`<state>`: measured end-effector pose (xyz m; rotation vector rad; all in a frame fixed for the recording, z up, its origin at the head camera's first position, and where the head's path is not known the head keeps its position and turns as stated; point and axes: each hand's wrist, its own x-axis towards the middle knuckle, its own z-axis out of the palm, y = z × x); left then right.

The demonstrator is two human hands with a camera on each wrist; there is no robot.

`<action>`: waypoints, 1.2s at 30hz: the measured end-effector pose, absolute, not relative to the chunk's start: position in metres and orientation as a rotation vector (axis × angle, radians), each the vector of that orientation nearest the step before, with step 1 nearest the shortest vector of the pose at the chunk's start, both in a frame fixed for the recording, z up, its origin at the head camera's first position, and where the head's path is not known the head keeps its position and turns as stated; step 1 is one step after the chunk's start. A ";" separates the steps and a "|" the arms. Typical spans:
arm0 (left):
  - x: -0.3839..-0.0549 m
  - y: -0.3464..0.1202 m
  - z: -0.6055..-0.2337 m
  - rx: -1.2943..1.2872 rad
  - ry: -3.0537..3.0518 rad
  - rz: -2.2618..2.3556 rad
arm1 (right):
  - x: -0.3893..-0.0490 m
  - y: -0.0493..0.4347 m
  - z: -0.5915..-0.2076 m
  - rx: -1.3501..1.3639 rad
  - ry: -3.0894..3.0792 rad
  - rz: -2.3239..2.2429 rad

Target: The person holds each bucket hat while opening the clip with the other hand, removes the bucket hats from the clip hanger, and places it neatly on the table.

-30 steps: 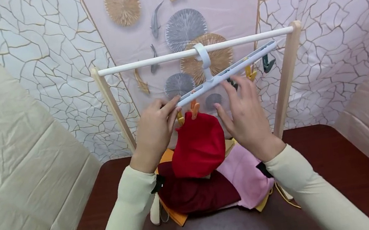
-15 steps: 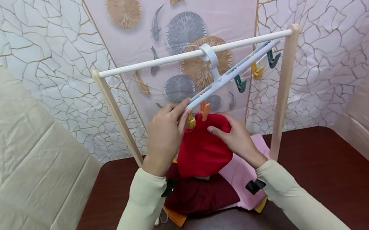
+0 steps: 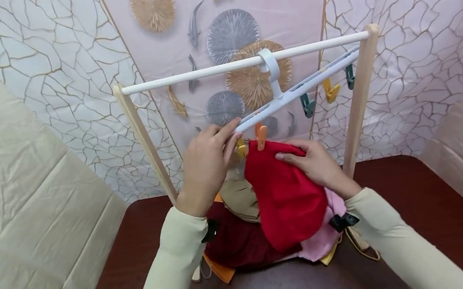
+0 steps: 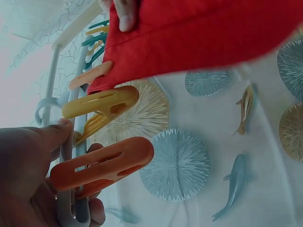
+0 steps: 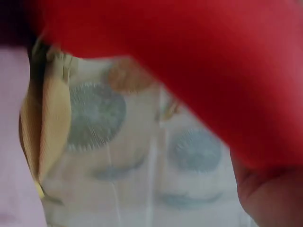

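Note:
A light blue clip hanger (image 3: 272, 105) hooks over the white rail, tilted with its left end low. My left hand (image 3: 206, 167) grips that low end between thumb and fingers. An orange clip (image 3: 261, 137) bites the top left corner of a red cloth (image 3: 285, 195), which hangs below. My right hand (image 3: 320, 160) pinches the cloth's top edge to the right of the clip. Beside the left fingertips is a yellow clip (image 3: 241, 149). In the left wrist view, an orange-red clip (image 4: 104, 163) sits nearest the hanger's end. The cloth (image 5: 189, 61) is blurred in the right wrist view.
The wooden rack (image 3: 146, 140) carries the rail (image 3: 188, 76). Green (image 3: 307, 105) and yellow (image 3: 331, 91) clips dangle from the hanger's right half. Behind the cloth, maroon (image 3: 234, 240), khaki (image 3: 238, 199) and pink (image 3: 313, 247) cloths lie piled on the dark table (image 3: 431, 216).
My right hand has come down from beneath the hanger, taken the red cloth's edge and drawn it right, spreading it. The hanger and my left hand have shifted slightly right.

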<state>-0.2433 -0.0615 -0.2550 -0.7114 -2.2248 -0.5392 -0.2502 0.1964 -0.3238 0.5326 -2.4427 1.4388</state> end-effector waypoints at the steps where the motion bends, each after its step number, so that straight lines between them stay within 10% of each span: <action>1: -0.243 -0.060 -0.254 -0.721 -2.219 -0.526 | -0.250 0.201 -0.322 0.563 -2.460 1.425; 36: -0.202 0.009 -0.281 -0.477 -2.253 -1.109 | -0.235 0.173 -0.323 0.555 -2.445 1.049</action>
